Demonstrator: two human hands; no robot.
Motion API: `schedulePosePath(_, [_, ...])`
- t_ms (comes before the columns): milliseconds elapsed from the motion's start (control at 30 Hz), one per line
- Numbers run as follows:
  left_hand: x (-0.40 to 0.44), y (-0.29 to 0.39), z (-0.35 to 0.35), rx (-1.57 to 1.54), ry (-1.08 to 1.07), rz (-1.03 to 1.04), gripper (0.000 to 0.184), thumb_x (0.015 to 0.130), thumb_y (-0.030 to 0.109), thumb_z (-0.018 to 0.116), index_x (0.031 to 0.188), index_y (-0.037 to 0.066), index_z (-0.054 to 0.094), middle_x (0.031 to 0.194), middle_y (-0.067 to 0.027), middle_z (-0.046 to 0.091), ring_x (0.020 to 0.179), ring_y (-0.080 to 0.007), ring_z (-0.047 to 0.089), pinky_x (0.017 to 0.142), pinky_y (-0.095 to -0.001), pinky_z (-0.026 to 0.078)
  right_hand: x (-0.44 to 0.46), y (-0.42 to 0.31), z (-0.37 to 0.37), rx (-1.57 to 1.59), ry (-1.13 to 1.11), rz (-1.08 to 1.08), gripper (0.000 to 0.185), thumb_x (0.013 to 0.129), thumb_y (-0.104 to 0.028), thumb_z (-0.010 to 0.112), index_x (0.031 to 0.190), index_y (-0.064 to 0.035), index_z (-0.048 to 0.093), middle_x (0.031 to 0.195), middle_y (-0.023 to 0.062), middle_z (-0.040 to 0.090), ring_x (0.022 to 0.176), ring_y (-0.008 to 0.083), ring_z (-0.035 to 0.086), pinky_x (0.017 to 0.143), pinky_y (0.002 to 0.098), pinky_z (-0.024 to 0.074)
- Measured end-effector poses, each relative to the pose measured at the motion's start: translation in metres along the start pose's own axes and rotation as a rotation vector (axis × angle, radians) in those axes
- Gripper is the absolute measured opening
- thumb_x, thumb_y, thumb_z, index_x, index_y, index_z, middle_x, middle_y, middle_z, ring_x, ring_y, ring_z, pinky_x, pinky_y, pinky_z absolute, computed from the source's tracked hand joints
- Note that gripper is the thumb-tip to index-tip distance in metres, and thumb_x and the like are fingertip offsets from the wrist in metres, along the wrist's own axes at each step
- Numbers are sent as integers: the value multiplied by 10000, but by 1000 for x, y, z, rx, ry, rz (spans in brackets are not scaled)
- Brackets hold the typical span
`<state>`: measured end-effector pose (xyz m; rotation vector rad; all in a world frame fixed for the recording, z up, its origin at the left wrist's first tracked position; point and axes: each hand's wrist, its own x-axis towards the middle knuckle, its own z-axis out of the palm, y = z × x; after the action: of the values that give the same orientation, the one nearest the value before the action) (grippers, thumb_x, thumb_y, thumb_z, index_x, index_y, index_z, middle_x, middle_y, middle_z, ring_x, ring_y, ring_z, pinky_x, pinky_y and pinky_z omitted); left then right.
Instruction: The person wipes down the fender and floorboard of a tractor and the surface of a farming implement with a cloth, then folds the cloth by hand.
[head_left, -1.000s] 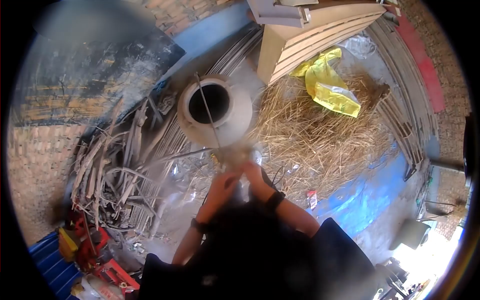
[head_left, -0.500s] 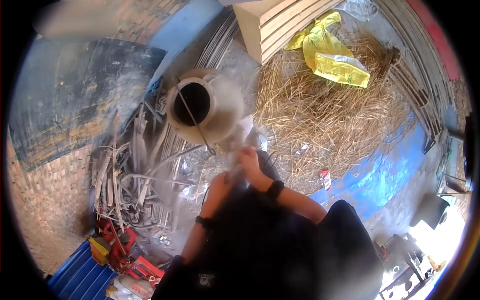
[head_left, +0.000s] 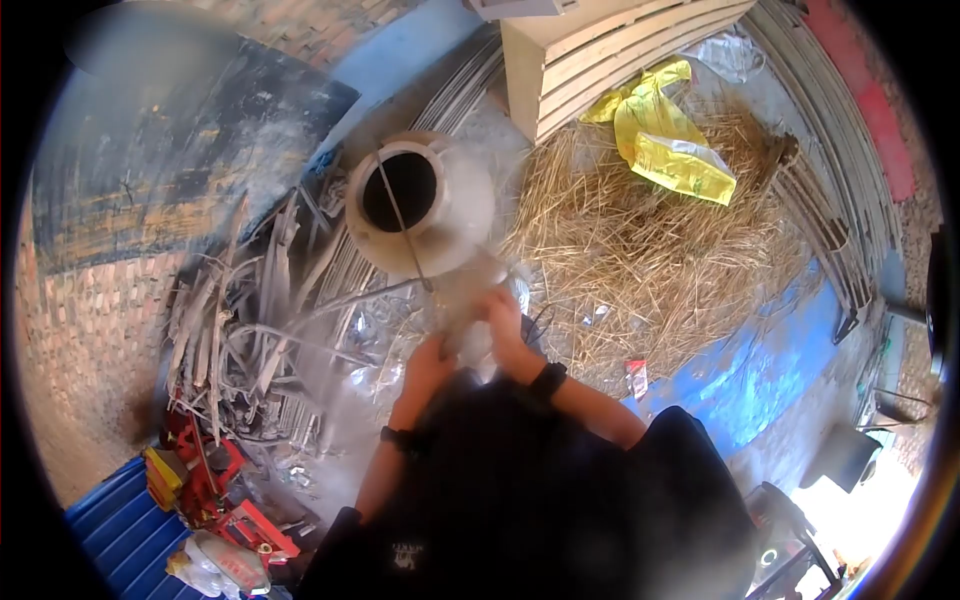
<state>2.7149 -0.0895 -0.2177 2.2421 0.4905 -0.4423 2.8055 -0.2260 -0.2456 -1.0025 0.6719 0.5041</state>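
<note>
My left hand is in front of my body, its fingers curled in toward the middle. Close by on the right and a little farther forward is my right hand, also with bent fingers. Between them is a pale brownish, blurred thing; its kind cannot be made out, and haze on the lens hides the fingertips. Just beyond the hands stands a large beige jar with a round, dark mouth. A thin metal rod lies across that mouth, its lower end near the hands.
Dry sticks are heaped at left beside a dark board. Straw covers the floor at right, with a yellow sack on it. A wooden slatted crate stands behind. Red tools lie at lower left.
The view has shifted, so the jar and crate appear slightly farther right. My hands are a little farther apart, and more of the brownish thing between them shows.
</note>
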Motion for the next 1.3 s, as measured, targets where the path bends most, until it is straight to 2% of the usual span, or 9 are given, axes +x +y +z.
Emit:
schedulePosePath(200, [-54, -42, -27, -124, 49, 38, 282, 780, 121, 675, 1028, -4, 628, 859, -192, 642, 789, -349, 630, 714, -404, 485, -33, 40, 4, -57, -115, -107, 24, 769, -24, 543, 771, -41, 559, 731, 18, 551, 694, 128, 515, 663, 273, 417])
schedulePosePath(400, [-139, -151, -32, -201, 228, 107, 243, 792, 103, 658, 1012, 3, 633, 861, -164, 639, 790, -320, 616, 714, -390, 484, -96, 127, 38, -149, -274, -158, 63, 775, -12, 535, 797, -56, 574, 754, 26, 585, 729, 134, 565, 700, 267, 458])
schedulePosePath(667, [-295, -294, -76, -606, 546, -36, 231, 776, 43, 690, 1005, 40, 659, 793, -77, 624, 741, -189, 601, 687, -325, 477, -221, 267, 123, -346, -503, -20, 275, 770, -14, 507, 1027, -48, 596, 883, 56, 633, 793, 161, 600, 756, 303, 495])
schedulePosePath(867, [-386, -367, -93, -711, 834, -83, 261, 769, -19, 701, 1022, 37, 669, 775, -67, 617, 693, -154, 564, 652, -302, 464, -297, 355, 180, -531, -671, 110, 189, 763, 8, 528, 930, -63, 580, 887, 20, 617, 817, 138, 604, 718, 278, 497])
schedulePosePath(1033, [-455, -416, -122, -688, 1021, -272, 262, 739, 29, 726, 994, 43, 664, 839, -131, 649, 754, -279, 634, 693, -371, 507, -314, 444, 200, -613, -805, 155, 138, 754, 1, 566, 875, -57, 599, 830, -12, 592, 746, 106, 574, 636, 259, 449])
schedulePosePath(1100, [-485, -442, -125, -612, 1047, -386, 288, 733, 33, 734, 1010, 53, 654, 839, -138, 640, 767, -290, 635, 697, -370, 509, -337, 482, 223, -1035, -1246, -745, 102, 740, 1, 575, 804, -77, 586, 771, -31, 538, 659, 70, 482, 589, 250, 389])
schedulePosePath(1133, [-499, -457, -127, -574, 1061, -397, 314, 727, 31, 738, 1026, 57, 647, 855, -145, 638, 780, -302, 635, 706, -374, 511, -350, 503, 233, -1017, -1290, -728, 102, 740, 1, 575, 804, -77, 586, 771, -31, 538, 659, 70, 482, 589, 250, 389])
schedulePosePath(1200, [-526, -489, -134, -582, 1087, -448, 290, 750, 65, 732, 1029, 54, 653, 895, -158, 646, 811, -320, 644, 727, -384, 514, -372, 546, 252, -737, -925, 133, 79, 743, -10, 559, 759, -86, 574, 737, -45, 503, 627, 50, 409, 583, 235, 345])
schedulePosePath(1300, [-562, -538, -134, -566, 1134, -516, 259, 770, 55, 718, 1024, 46, 665, 910, -168, 648, 821, -308, 648, 730, -371, 510, -404, 611, 283, -813, -1032, 126, 93, 741, -20, 528, 758, -112, 532, 716, -56, 479, 606, 52, 403, 544, 225, 309])
